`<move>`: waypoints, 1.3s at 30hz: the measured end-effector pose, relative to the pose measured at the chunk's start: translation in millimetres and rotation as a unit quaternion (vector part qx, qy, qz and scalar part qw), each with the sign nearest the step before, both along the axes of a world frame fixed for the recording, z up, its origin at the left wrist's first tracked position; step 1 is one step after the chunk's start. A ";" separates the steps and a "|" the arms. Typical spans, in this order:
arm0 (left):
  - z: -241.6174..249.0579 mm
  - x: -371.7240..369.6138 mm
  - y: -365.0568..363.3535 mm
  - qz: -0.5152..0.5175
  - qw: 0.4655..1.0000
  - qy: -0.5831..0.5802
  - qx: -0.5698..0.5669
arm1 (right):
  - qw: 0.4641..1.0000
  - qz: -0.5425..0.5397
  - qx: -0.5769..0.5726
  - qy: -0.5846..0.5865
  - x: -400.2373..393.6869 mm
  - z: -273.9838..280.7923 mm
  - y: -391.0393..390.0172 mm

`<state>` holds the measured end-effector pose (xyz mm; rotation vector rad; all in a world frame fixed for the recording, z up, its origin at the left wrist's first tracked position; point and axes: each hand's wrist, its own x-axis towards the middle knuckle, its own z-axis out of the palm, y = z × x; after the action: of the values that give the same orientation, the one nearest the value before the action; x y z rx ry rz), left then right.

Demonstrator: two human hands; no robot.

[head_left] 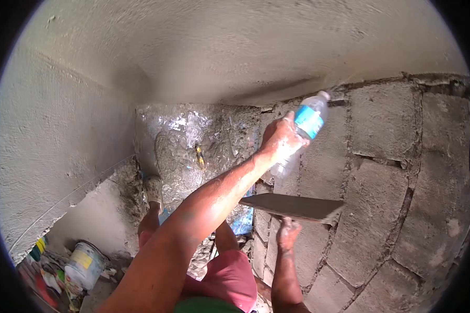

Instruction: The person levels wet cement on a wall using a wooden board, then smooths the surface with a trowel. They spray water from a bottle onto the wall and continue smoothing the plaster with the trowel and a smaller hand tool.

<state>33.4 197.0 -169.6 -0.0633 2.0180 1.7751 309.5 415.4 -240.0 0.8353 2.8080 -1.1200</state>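
My left hand (285, 136) is wrapped around a clear plastic bottle (309, 119) with a blue label, held up and tilted in front of the wall. The bottle's neck points up to the right, near the lower edge of the plastered surface. Lower down, my right hand (288, 233) is closed beneath a flat plasterer's hawk (295, 204). Its fingers are partly hidden, and any handle is hard to make out. The hawk lies nearly level close to the block wall (381, 198). Whitish residue marks my left hand and forearm.
Smooth grey plaster (219, 52) covers the upper surface, and another plastered wall (62, 141) stands at left. A yellow-and-black tool (200, 156) lies on the wet, mortar-covered floor (175, 156). At lower left is a stained bucket (84, 263) among cluttered items.
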 end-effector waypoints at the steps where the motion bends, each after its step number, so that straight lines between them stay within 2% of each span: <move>1: -22.5 3.8 -0.3 0.019 1.000 -0.014 0.016 | 0.998 0.016 -0.008 0.057 -16.4 13.5 -4.4; 2: -60.2 13.6 3.4 0.073 0.991 -0.049 0.101 | 0.995 0.037 0.040 0.083 -32.8 26.0 -7.6; 3: -107.7 26.3 17.3 0.153 0.951 -0.118 0.241 | 0.993 0.050 0.081 0.068 -53.1 34.8 -4.9; 4: -138.5 45.0 11.9 0.183 0.928 -0.158 0.284 | 0.989 0.062 0.121 0.053 -73.4 43.5 -2.3; 5: -132.1 71.6 -22.8 0.155 0.977 -0.049 0.139 | 0.986 0.068 0.152 -0.002 -101.9 48.2 0.7; 6: -147.8 95.3 -41.3 0.156 0.955 -0.088 0.237 | 0.994 0.046 0.100 0.013 -135.7 55.1 -9.0; 7: -198.5 119.4 -46.0 0.242 0.844 -0.233 0.417 | 0.998 0.023 0.048 0.028 -170.4 59.7 -18.6; 8: -246.9 143.9 -50.9 0.311 0.672 -0.361 0.567 | 0.994 0.035 0.085 0.058 -199.8 55.5 -21.0; 9: -271.5 170.2 -73.9 0.281 0.602 -0.407 0.627 | 0.988 0.049 0.121 0.086 -227.0 49.0 -23.9; 11: -294.8 229.7 -114.8 0.227 0.560 -0.433 0.669 | 0.984 0.071 0.112 0.119 -277.6 41.0 -41.8; 12: -299.0 257.0 -131.3 0.217 0.584 -0.426 0.656 | 0.986 0.067 0.058 0.143 -304.7 19.8 -29.0; 13: -279.1 263.8 -139.7 0.212 0.714 -0.360 0.561 | 0.986 0.068 0.032 0.151 -324.6 0.3 -27.0; 14: -258.3 270.1 -148.1 0.192 0.840 -0.296 0.413 | 0.985 0.068 0.006 0.159 -344.5 -19.1 -24.9; 15: -237.6 276.2 -156.5 0.177 0.918 -0.248 0.254 | 0.981 0.026 -0.088 0.171 -359.2 -32.9 -33.0; 16: -244.4 290.0 -162.5 0.162 0.926 -0.267 0.213 | 0.966 -0.016 -0.181 0.183 -373.9 -47.5 -39.8; 17: -251.8 295.0 -166.7 0.145 0.932 -0.286 0.172 | 0.967 -0.013 -0.177 0.181 -385.7 -67.9 -41.9; 21: -262.9 281.7 -174.6 0.133 0.927 -0.284 0.204 | 0.969 0.008 -0.121 0.216 -391.4 -185.2 -9.3; 22: -267.2 273.6 -179.8 0.094 0.950 -0.262 0.141 | 0.959 0.149 0.038 0.236 -391.5 -231.8 17.2; 23: -275.0 268.2 -182.6 0.054 0.967 -0.237 0.075 | 0.950 0.184 0.050 0.247 -389.6 -251.3 12.3; 24: -281.8 272.6 -180.2 0.125 0.949 -0.259 0.129 | 0.939 0.219 0.061 0.259 -387.5 -270.2 6.7; 27: -265.7 247.4 -188.7 0.096 0.973 -0.194 0.075 | 0.955 0.156 0.050 0.247 -385.5 -316.2 -14.0; 28: -268.8 248.2 -188.8 0.104 0.972 -0.197 0.080 | 0.968 0.135 0.144 0.157 -388.1 -335.0 -2.5; 29: -270.3 249.9 -187.4 0.103 0.971 -0.198 0.079 | 0.961 0.142 0.206 0.117 -389.8 -355.9 4.9; 31: -272.1 251.0 -181.5 0.212 0.916 -0.267 0.211 | 0.930 0.157 0.330 0.039 -392.5 -394.8 15.7; 32: -273.6 249.5 -179.2 0.211 0.917 -0.260 0.215 | 0.995 0.012 0.065 0.069 -390.8 -405.3 -2.5; 33: -274.6 248.3 -178.4 0.226 0.907 -0.267 0.233 | 0.965 -0.132 -0.207 0.093 -390.3 -406.4 -14.7; 34: -272.8 248.9 -177.7 0.238 0.896 -0.278 0.252 | 0.966 -0.132 -0.200 0.099 -389.0 -392.8 -18.7; 35: -273.2 249.8 -177.3 0.233 0.896 -0.276 0.259 | 0.970 -0.075 -0.221 0.070 -388.8 -373.8 -20.8; 36: -276.4 249.8 -177.3 0.207 0.922 -0.255 0.204 | 0.969 -0.017 -0.244 0.041 -392.2 -348.7 -25.7; 38: -273.9 243.4 -177.2 0.145 0.963 -0.212 0.085 | 0.969 0.028 -0.234 0.068 -393.2 -282.9 -27.4; 39: -279.8 247.2 -174.6 0.142 0.963 -0.213 0.087 | 0.968 0.066 -0.226 0.083 -386.0 -247.0 -24.3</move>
<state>280.6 22.3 -449.4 -0.6516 1.5981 1.9018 -76.5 391.1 -487.0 0.5255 2.5062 -1.7769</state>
